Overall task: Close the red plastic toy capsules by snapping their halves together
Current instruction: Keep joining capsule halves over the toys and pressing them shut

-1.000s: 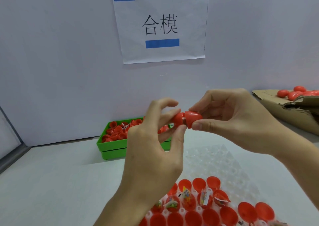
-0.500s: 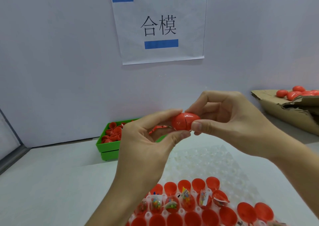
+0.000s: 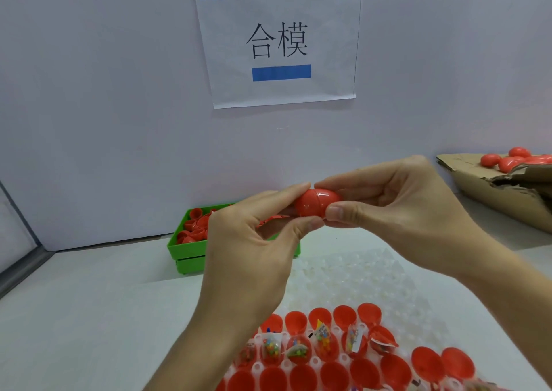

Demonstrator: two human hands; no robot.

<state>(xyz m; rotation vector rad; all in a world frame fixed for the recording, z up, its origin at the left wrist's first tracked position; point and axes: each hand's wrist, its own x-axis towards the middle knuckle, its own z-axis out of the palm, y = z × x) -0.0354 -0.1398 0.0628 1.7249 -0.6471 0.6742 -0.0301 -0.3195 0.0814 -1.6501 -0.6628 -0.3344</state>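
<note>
Pinching the red capsule (image 3: 316, 202) at opposite ends, left hand (image 3: 254, 247) and right hand (image 3: 400, 214) grip light, stiff, likely slippery plastic.

My white table (image 3: 74, 316) has a green bin (image 3: 191, 252) sitting at the back by the wall, full of loose red capsule halves (image 3: 194, 226). Right in front of me there's a clear blister tray (image 3: 358, 274) with open red halves in its near pockets. Off to my right sits a torn cardboard box (image 3: 490, 193).
</note>
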